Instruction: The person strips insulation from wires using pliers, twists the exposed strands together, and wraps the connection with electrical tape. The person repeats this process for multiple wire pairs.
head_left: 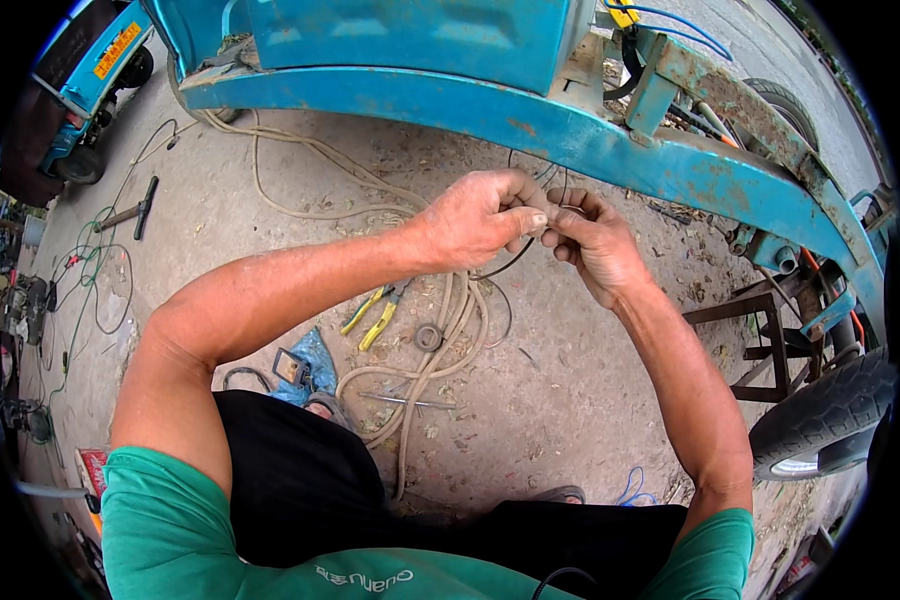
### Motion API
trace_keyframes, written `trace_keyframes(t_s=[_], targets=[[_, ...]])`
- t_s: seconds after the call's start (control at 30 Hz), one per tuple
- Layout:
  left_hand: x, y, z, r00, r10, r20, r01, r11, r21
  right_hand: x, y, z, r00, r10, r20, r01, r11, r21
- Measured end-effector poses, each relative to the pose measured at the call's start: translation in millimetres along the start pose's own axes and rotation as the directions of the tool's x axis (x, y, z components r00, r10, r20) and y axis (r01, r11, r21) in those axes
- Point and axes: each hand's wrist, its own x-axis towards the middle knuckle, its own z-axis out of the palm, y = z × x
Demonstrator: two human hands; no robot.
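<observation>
A thin dark wire is at the person's fingertips, in front of and below the lower edge of a blue metal frame rail, and curves down from the hands toward the ground. The left hand has its thumb pressed to its forefinger in a closed pinch, seemingly on the wire. The right hand meets it fingertip to fingertip, thumb and forefinger also pinched, its other fingers loosely curled; the exact spot gripped is hidden. The step in hand looks like fine two-handed work on the wire; the next move would seem to call for a steady pinch and some slack. Below the hands, beige hoses loop over the dusty ground, a dark ring lying among them. Just left of these are yellow-handled pliers, with a blue plastic bag nearer the person. Farther left lies a hammer; at the right stand a dark stool and a large tyre.
</observation>
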Motion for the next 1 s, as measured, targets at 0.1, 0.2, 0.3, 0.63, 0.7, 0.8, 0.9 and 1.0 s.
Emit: trace_keyframes(t_s=[0.1,0.2,0.3,0.63,0.7,0.8,0.9,1.0], targets=[[0.1,-0.4,-1.6,1.0,0.001,-0.012,-0.001,0.999,0.041,-2.4,0.5,1.9,0.99,-0.079,-0.121,0.063,0.99,-0.13],[1.2,2.8,-4.5,1.0,-0.013,-0.028,0.016,0.994,0.109,-3.0,3.3,-2.8,0.945,-0.277,-0.172,0.221,0.932,-0.288],[1.0,8.2,-4.9,0.998,-0.045,-0.047,0.05,0.991,0.124,-3.2,8.7,-11.0,0.898,-0.434,-0.069,0.377,0.843,-0.384],[1.4,-4.9,5.1,0.992,-0.042,-0.119,0.031,0.995,-0.093,-17.5,8.4,13.4,0.893,-0.449,0.026,0.394,0.751,-0.53],[0.5,-2.9,6.9,0.99,-0.062,-0.128,0.045,0.991,-0.129,-17.0,13.7,16.2,0.902,-0.431,0.011,0.388,0.801,-0.456],[-1.2,2.8,7.8,0.986,-0.109,-0.129,0.091,0.986,-0.138,-19.2,13.2,18.4,0.921,-0.388,-0.03,0.336,0.831,-0.443],[-0.5,2.5,8.1,0.987,-0.099,-0.125,0.083,0.988,-0.127,-15.0,19.8,15.4,0.91,-0.415,-0.01,0.392,0.866,-0.309],[0.6,1.1,4.7,0.989,-0.038,-0.144,0.026,0.997,-0.079,-16.4,16.0,12.6,0.938,-0.346,-0.01,0.338,0.921,-0.194]])
